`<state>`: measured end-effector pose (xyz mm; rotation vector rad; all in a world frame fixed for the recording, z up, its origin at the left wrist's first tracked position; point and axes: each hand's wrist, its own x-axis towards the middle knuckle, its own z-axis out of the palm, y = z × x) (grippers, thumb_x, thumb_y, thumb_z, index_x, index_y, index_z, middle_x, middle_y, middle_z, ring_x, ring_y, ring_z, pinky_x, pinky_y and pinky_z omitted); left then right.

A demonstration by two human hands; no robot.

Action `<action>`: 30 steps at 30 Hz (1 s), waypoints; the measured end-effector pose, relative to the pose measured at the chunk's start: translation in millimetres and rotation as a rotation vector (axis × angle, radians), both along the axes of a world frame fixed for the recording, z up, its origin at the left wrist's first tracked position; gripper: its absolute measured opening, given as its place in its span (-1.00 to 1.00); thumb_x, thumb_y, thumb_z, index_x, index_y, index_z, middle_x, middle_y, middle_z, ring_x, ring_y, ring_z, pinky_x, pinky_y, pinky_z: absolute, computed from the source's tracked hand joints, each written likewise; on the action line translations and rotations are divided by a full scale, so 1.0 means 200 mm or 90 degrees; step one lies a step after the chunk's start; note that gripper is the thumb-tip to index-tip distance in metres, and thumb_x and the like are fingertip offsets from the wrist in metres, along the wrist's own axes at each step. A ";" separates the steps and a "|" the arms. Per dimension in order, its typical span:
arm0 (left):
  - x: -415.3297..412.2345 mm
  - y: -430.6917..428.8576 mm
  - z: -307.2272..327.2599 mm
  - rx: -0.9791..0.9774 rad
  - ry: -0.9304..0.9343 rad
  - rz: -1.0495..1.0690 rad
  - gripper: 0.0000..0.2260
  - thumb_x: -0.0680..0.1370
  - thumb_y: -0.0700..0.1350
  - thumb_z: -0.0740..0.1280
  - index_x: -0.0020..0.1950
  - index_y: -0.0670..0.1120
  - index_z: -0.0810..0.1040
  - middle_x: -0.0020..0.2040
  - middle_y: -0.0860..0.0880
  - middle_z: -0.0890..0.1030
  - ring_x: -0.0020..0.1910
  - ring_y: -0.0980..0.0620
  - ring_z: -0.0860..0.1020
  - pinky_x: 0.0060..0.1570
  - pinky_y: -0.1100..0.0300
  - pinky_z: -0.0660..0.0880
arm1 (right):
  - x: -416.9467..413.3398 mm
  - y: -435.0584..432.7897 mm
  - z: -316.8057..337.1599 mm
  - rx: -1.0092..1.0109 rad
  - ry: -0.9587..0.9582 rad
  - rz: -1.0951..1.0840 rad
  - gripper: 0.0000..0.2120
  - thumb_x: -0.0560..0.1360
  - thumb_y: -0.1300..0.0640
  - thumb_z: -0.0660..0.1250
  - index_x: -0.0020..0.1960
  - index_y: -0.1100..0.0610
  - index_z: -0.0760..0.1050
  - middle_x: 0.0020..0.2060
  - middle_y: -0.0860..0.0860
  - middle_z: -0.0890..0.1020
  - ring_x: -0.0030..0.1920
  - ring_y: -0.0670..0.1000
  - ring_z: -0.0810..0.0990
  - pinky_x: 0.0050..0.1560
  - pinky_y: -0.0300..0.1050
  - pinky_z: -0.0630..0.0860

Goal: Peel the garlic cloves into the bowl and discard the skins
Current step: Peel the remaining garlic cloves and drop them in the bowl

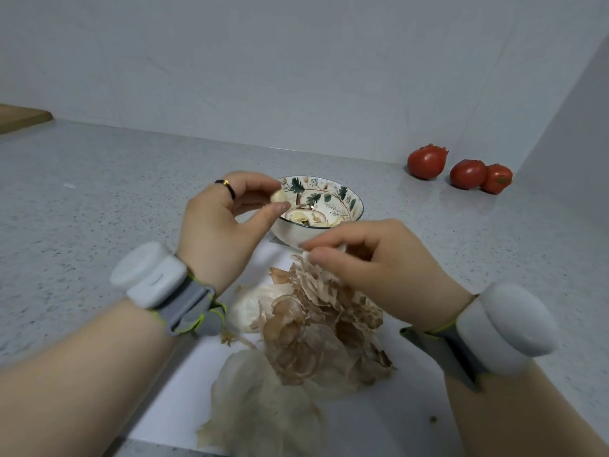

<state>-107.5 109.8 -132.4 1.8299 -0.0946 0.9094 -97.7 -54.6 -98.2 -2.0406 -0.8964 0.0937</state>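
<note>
Clove [278,196], apparently peeled, between left hand [214,225] fingertips [280,208].

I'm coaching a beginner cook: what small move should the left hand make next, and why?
Probably shift slightly right over the bowl and release. The left hand pinches a clove that looks peeled, at the bowl's left rim, and peeled cloves already lie inside.

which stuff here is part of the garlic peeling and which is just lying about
Job:
clove in left hand
right hand pinching at skins
bowl with peeled cloves
white sheet under the skins

Lying about:
three tomatoes, back right
wooden board, far left
</note>
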 end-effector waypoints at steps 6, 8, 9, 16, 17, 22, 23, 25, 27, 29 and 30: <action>0.02 0.00 -0.03 0.164 0.042 0.069 -0.86 0.44 -0.10 0.33 -0.06 0.12 0.53 -0.06 0.24 0.49 -0.05 0.40 0.42 0.02 0.64 0.21 | 0.12 -0.07 -0.03 -0.099 0.005 -0.263 -0.61 0.42 -0.01 0.32 -0.45 0.23 0.40 -0.51 0.03 0.47 -0.58 -0.14 0.35 -0.45 -0.27 0.30; 0.02 0.01 -0.02 0.227 0.070 0.102 -0.78 0.48 -0.06 0.24 0.10 0.03 0.55 0.02 0.21 0.39 0.13 0.28 0.30 0.22 0.49 0.05 | 0.12 -0.06 -0.04 -0.197 0.043 -0.251 -0.59 0.40 -0.06 0.33 -0.48 0.14 0.31 -0.55 -0.01 0.38 -0.57 -0.13 0.32 -0.41 -0.24 0.28; 0.02 0.01 -0.01 0.252 0.087 0.101 -0.70 0.47 -0.03 0.17 0.16 0.02 0.52 0.03 0.20 0.36 0.18 0.25 0.25 0.30 0.37 -0.03 | 0.11 -0.06 -0.05 -0.248 0.060 -0.237 -0.59 0.39 -0.09 0.33 -0.46 0.12 0.29 -0.53 0.00 0.36 -0.52 -0.11 0.32 -0.37 -0.21 0.30; 0.04 0.01 -0.06 0.413 0.282 0.038 -0.40 0.39 0.17 -0.09 0.43 0.06 0.12 0.48 0.05 0.14 0.47 0.10 -0.05 0.38 0.16 -0.26 | 0.09 -0.03 -0.07 -0.333 0.090 -0.164 -0.66 0.37 -0.08 0.36 -0.36 0.13 0.35 -0.38 0.06 0.44 -0.35 -0.02 0.38 -0.24 -0.15 0.35; 0.04 0.01 -0.05 0.395 0.257 0.051 -0.41 0.40 0.20 -0.07 0.42 0.07 0.16 0.46 0.05 0.19 0.46 0.09 -0.01 0.38 0.15 -0.22 | 0.09 -0.03 -0.06 -0.312 0.088 -0.166 -0.69 0.37 -0.06 0.37 -0.36 0.14 0.39 -0.40 0.05 0.45 -0.37 -0.04 0.39 -0.26 -0.17 0.36; -0.08 -0.04 0.05 0.158 0.062 -0.033 -0.89 0.42 0.09 0.18 -0.11 0.28 0.45 -0.22 0.31 0.57 -0.11 0.35 0.46 -0.09 0.59 0.29 | 0.09 -0.06 0.01 0.041 0.087 -0.187 -0.75 0.33 0.04 0.40 -0.37 0.21 0.48 -0.65 -0.08 0.44 -0.64 -0.17 0.33 -0.58 -0.38 0.30; -0.10 -0.06 0.06 0.121 0.079 -0.081 -0.90 0.40 0.07 0.21 -0.18 0.27 0.48 -0.29 0.30 0.60 -0.18 0.35 0.50 -0.17 0.58 0.35 | 0.08 -0.06 0.01 0.119 0.103 -0.179 -0.78 0.35 0.09 0.39 -0.36 0.20 0.47 -0.68 -0.08 0.44 -0.65 -0.17 0.33 -0.60 -0.38 0.29; -0.13 -0.10 0.07 0.041 0.142 -0.171 -0.94 0.35 0.12 0.33 -0.21 0.21 0.52 -0.28 0.27 0.63 -0.28 0.28 0.55 -0.25 0.47 0.46 | 0.06 -0.03 0.02 0.199 0.129 -0.146 -0.83 0.36 0.14 0.37 -0.32 0.22 0.47 -0.68 -0.08 0.48 -0.65 -0.16 0.37 -0.64 -0.37 0.27; -0.14 -0.13 0.06 -0.047 0.179 -0.237 -0.78 0.23 0.12 0.46 -0.18 0.13 0.55 -0.34 0.14 0.64 -0.34 0.20 0.57 -0.24 0.36 0.52 | 0.04 -0.02 0.00 0.213 0.134 -0.113 -0.85 0.36 0.14 0.35 -0.28 0.22 0.48 -0.63 -0.07 0.52 -0.63 -0.14 0.41 -0.64 -0.34 0.30; -0.13 -0.14 0.05 -0.129 0.177 -0.258 -0.75 0.17 -0.03 0.40 -0.17 0.05 0.57 -0.39 0.07 0.64 -0.34 0.13 0.58 -0.29 0.34 0.54 | 0.03 0.00 -0.02 0.222 0.139 -0.078 -0.90 0.39 0.18 0.32 -0.25 0.22 0.50 -0.60 -0.05 0.54 -0.60 -0.12 0.43 -0.62 -0.31 0.35; -0.12 -0.13 0.05 -0.159 0.169 -0.263 -0.78 0.20 -0.10 0.38 -0.17 0.00 0.58 -0.41 0.07 0.65 -0.34 0.15 0.59 -0.33 0.37 0.54 | 0.03 0.00 -0.02 0.230 0.140 -0.062 -0.91 0.42 0.22 0.29 -0.23 0.22 0.51 -0.57 -0.04 0.55 -0.59 -0.11 0.44 -0.60 -0.30 0.37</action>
